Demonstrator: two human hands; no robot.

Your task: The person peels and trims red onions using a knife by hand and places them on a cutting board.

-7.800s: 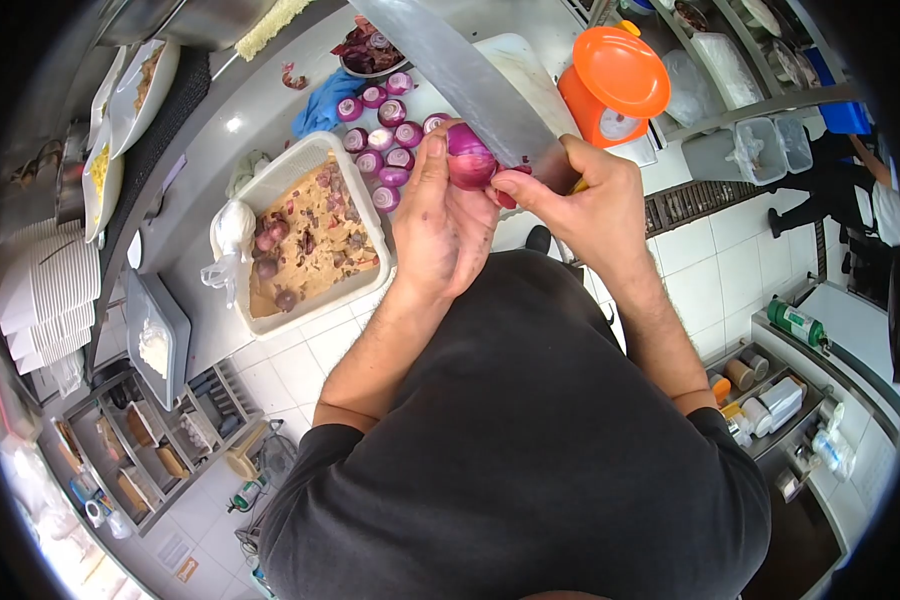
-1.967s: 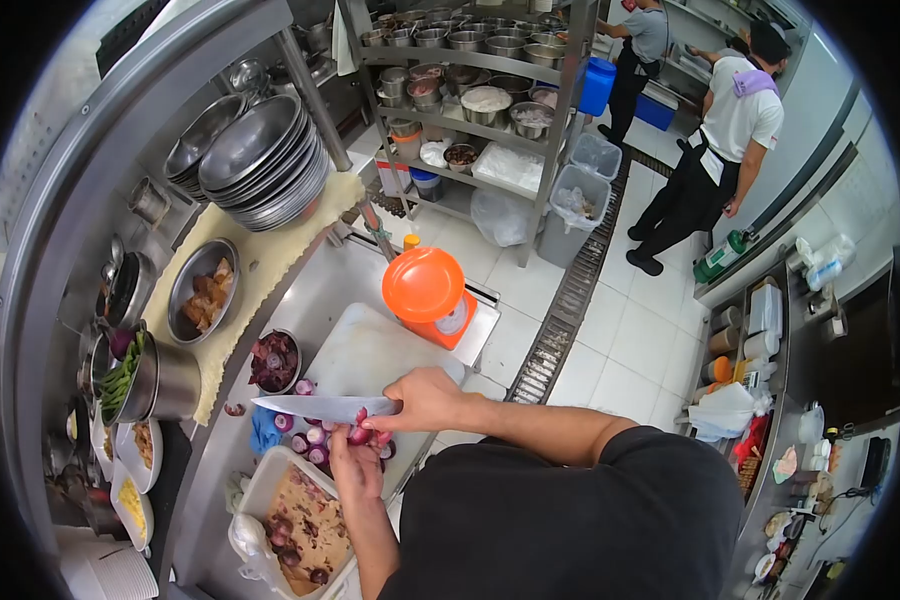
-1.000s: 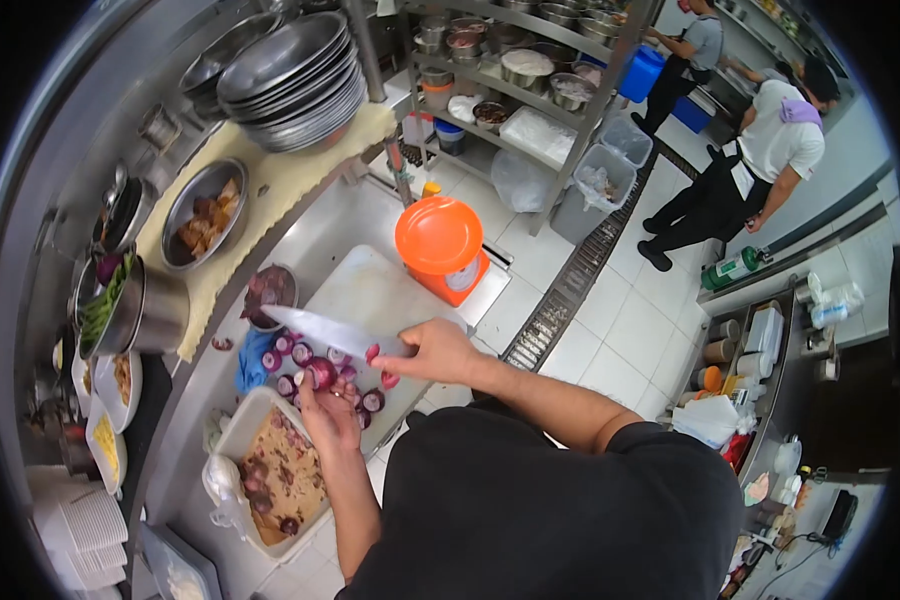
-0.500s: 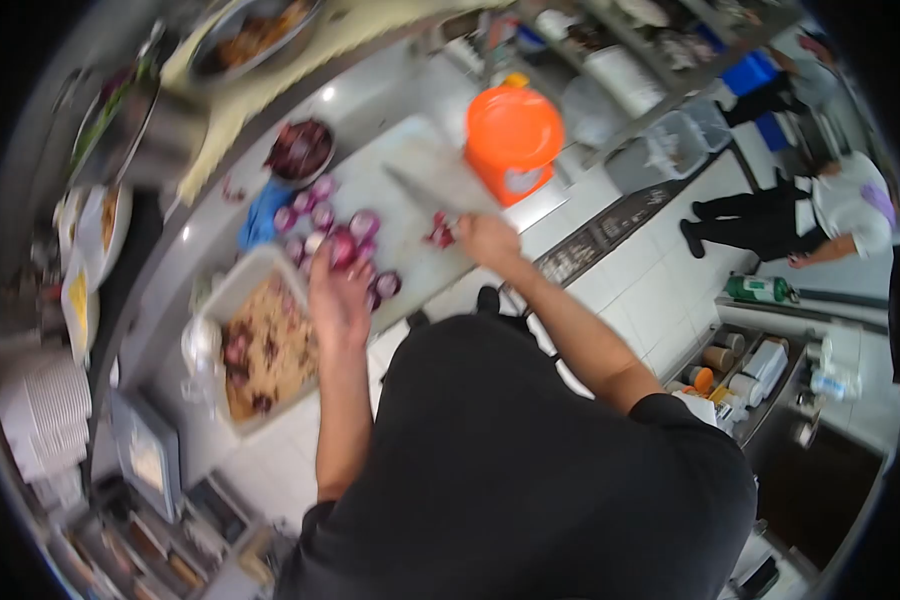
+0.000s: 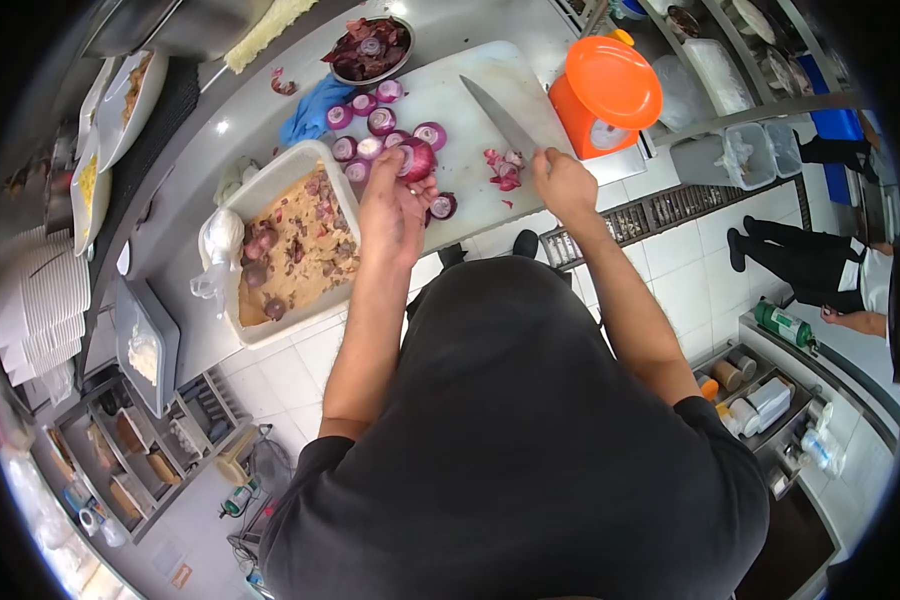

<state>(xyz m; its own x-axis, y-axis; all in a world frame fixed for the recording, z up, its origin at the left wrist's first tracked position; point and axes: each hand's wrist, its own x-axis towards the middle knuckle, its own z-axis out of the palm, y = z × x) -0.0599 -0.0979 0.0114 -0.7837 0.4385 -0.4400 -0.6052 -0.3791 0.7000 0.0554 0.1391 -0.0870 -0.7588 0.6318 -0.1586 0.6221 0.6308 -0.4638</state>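
My left hand (image 5: 394, 208) grips a red onion (image 5: 417, 160) above the near left part of the white cutting board (image 5: 475, 80). In my right hand (image 5: 567, 185) is the handle of a knife (image 5: 498, 116), its blade lying over the board and pointing away to the left. Red onion trimmings (image 5: 504, 170) are on the board by the blade. Several red onions with cut ends (image 5: 381, 121) cluster at the board's left side. One more cut onion (image 5: 443, 206) sits near the front edge, by my left hand.
A white bin (image 5: 315, 150) with whole onions and loose skins stands left of the board. Behind are a metal bowl (image 5: 408, 62) of onion peels and a blue cloth (image 5: 315, 108). An orange lidded bucket (image 5: 610, 90) stands at the right. Another person (image 5: 855, 275) is at far right.
The view has turned and shifted, so the board and bin appear further right. My left hand still has an onion and my right hand the knife.
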